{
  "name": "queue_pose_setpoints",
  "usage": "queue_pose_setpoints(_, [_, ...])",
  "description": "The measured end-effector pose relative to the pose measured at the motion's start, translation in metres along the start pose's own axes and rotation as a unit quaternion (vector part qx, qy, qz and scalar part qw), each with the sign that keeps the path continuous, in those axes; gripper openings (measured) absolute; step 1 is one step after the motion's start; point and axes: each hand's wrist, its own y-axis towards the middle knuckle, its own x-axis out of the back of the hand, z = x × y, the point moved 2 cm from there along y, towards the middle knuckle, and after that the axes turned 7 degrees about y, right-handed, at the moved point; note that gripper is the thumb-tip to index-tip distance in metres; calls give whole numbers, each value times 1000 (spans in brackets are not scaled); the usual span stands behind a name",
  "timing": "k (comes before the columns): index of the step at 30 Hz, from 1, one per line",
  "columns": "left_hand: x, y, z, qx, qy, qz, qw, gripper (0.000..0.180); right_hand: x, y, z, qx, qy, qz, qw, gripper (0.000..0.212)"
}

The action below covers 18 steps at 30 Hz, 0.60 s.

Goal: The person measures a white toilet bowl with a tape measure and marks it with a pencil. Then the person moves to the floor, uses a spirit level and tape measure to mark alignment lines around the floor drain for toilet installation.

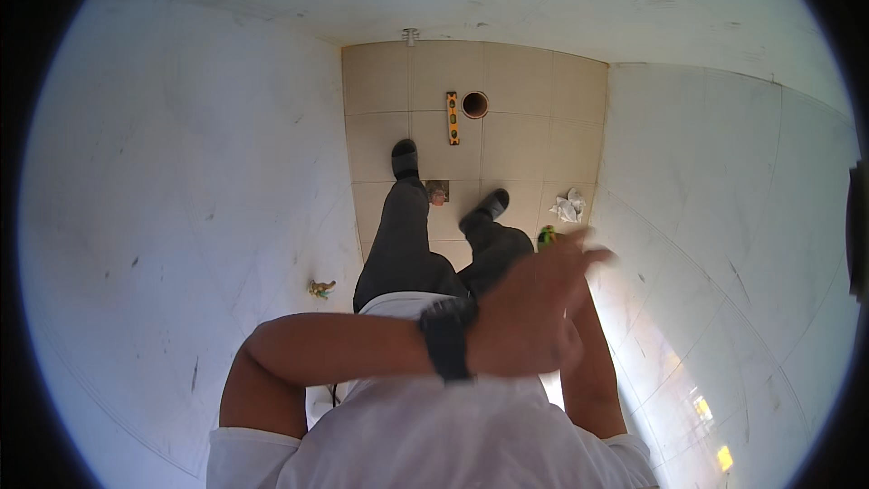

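Right forearm [595, 380] partly behind left hand [523, 319]

Your left forearm [353, 344] bars the way straight down in front of you, and your left hand [529, 312] overlaps your right forearm [593, 362], closing the gap there. Farther out, the floor [520, 149] gives you passage between your right foot [491, 206] and the far wall [507, 0]. The level [453, 118] lies just beside the round hole [475, 105], leaving you a slim gap. Your left foot [405, 161] crowds the square hole [441, 187]. A crumpled white scrap [568, 206] obstructs the right edge; a tap [321, 289] juts from the left wall [181, 217].
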Motion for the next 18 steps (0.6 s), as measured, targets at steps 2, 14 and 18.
queue_pose_setpoints(2, [-4, 9, 72, 56, 61, 38, 996, 63, -14, 12, 18, 20, -46, 33, 998, 54])
queue_pose_setpoints(14, [-20, 85, 535, 312, 377, 184, 852, 33, -87, 265, -99, -15, -217, 48, 975, 66])
queue_pose_setpoints(18, [-45, 149, 651, 354, 424, 215, 805, 45, -91, 371, -184, -28, -308, 11, 951, 70])
